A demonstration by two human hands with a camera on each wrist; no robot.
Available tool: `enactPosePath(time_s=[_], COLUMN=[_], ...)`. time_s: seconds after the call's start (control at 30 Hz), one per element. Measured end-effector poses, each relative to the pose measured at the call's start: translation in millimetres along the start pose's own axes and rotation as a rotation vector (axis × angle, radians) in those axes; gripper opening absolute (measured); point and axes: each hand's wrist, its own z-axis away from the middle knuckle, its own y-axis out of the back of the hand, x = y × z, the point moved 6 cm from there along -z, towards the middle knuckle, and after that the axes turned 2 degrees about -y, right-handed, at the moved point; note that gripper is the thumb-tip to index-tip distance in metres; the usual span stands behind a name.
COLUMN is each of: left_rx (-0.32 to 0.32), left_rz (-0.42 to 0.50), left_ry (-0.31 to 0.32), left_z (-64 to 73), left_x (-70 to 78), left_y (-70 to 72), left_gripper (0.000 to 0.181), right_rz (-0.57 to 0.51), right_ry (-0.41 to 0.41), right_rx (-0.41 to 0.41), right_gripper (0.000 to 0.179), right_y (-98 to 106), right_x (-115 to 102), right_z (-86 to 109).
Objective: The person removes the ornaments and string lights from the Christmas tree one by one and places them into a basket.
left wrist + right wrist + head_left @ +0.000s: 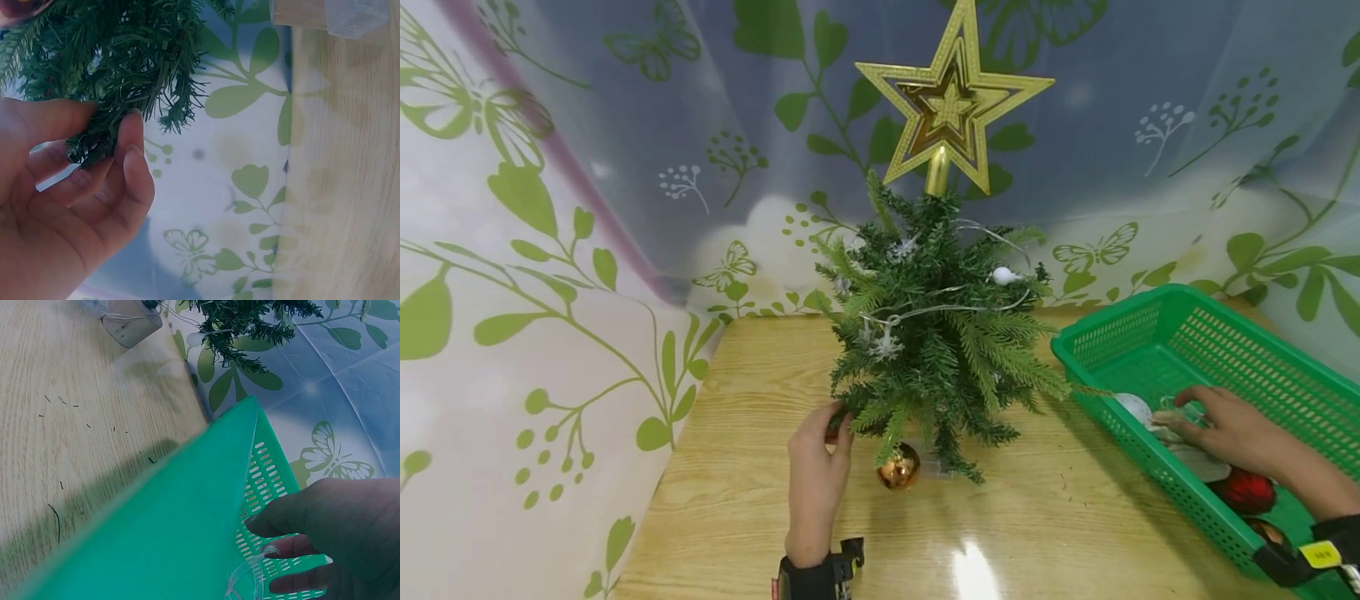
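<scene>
A small artificial Christmas tree point(936, 342) stands on the table, wound with a wire light string and topped by a gold star point(951, 104). My left hand point(820, 467) is at its lower left, pinching a green branch tip point(103, 134) between thumb and fingers. A shiny copper-coloured ball point(898, 467) hangs low at the front of the tree. Over in the green basket point(1157, 467), my right hand point(1232, 433) reaches down with thumb and fingers apart. A clear looped cord point(247, 575) lies by its fingertips. Near that hand are a white ball point(1133, 408) and a dark red ball point(1247, 490).
The wooden table point(760, 375) meets a patterned curtain point(737, 250) at the back and left. Short dark bits point(55, 519) lie scattered on the wood beside the basket. The tree's base point(131, 328) shows in the right wrist view.
</scene>
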Motion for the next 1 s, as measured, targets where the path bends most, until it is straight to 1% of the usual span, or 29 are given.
enactPosePath(time_s=[0.13, 0.23, 0.3, 0.4, 0.5, 0.57, 0.77, 0.83, 1.0], left_rx=[-0.024, -0.046, -0.058, -0.058, -0.051, -0.056, -0.104, -0.111, -0.145], left_rz=[-0.017, -0.028, -0.029, -0.031, -0.039, -0.04, -0.039, -0.036, -0.018], left_ry=[-0.005, 0.002, 0.009, 0.012, -0.007, -0.017, -0.014, -0.032, -0.055], left_z=[4.0, 7.7, 9.2, 10.4, 11.7, 12.9, 17.7, 20.3, 27.7], left_x=[4.1, 6.6, 7.7, 8.1, 10.0, 11.7, 22.1, 25.8, 34.4], left_y=[-1.2, -0.9, -0.1, 1.7, 3.5, 4.3, 3.4, 2.0, -3.3], left_gripper=[0.021, 0.022, 0.022, 0.019, 0.014, 0.011, 0.011, 0.011, 0.008], right_rz=[-0.006, -0.007, -0.012, -0.015, -0.023, -0.019, -0.023, -0.026, -0.029], right_ry=[0.006, 0.015, 0.018, 0.014, 0.01, 0.014, 0.047, 0.051, 0.056], right_rx=[0.006, 0.01, 0.013, 0.018, 0.017, 0.019, 0.036, 0.037, 0.03], right_gripper=[0.035, 0.034, 0.036, 0.04, 0.044, 0.044, 0.041, 0.04, 0.037], right_y=[0.1, 1.0, 2.5, 5.9, 8.5, 9.8, 10.1, 9.3, 6.9], right_x=[-1.6, -3.7, -5.3, -9.0, -13.2, -16.7, -21.2, -21.1, -21.4], right_z=[1.2, 2.2, 2.3, 1.9, 1.6, 2.0, 3.3, 3.5, 5.3])
